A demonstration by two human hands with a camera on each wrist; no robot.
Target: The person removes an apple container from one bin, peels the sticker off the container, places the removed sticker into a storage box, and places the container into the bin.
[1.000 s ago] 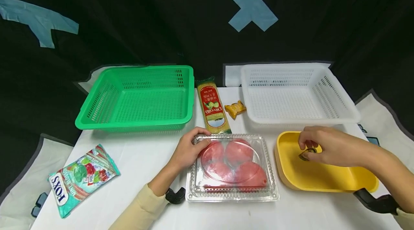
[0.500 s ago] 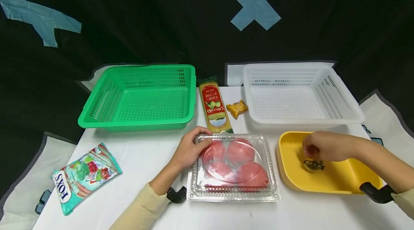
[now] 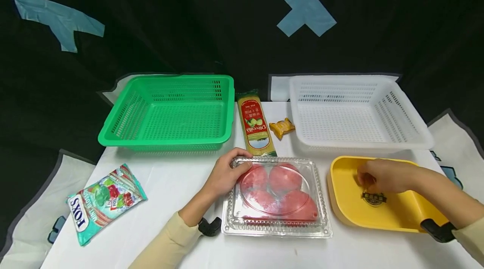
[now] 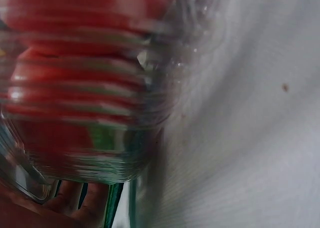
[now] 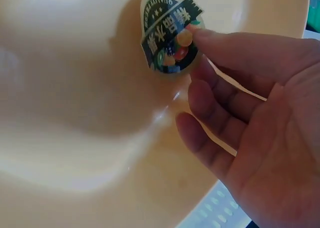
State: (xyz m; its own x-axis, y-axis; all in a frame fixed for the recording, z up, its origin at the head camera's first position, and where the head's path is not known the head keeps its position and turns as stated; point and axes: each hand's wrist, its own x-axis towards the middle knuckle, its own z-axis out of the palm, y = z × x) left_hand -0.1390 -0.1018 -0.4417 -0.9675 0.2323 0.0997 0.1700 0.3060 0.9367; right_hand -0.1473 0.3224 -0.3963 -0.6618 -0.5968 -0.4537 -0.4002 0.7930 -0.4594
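Note:
A clear plastic clamshell box (image 3: 277, 229) of red tomatoes (image 3: 285, 177) sits at the table's near middle. My left hand (image 3: 221, 175) grips its far left corner, thumb over the lid; in the left wrist view the fingers (image 4: 90, 205) show past the box wall. Inside the yellow tub (image 3: 340, 214), my right hand (image 3: 393, 175) pinches an oval fruit label (image 5: 167, 35) between thumb and forefinger. The label is dark with a banner and fruit pictures. In the right wrist view the other fingers bend loosely above the tub's floor.
A green basket (image 3: 170, 140) stands back left, a white basket (image 3: 363, 145) back right. Between them lie a spaghetti packet (image 3: 257, 128) and a small gold-wrapped piece (image 3: 282, 127). A Fox's sweets bag (image 3: 107, 204) lies at the left.
My right hand has come down onto the label and tilted, moving slightly toward me in the tub. The left hand keeps its grip on the box. The whole head view has shifted slightly.

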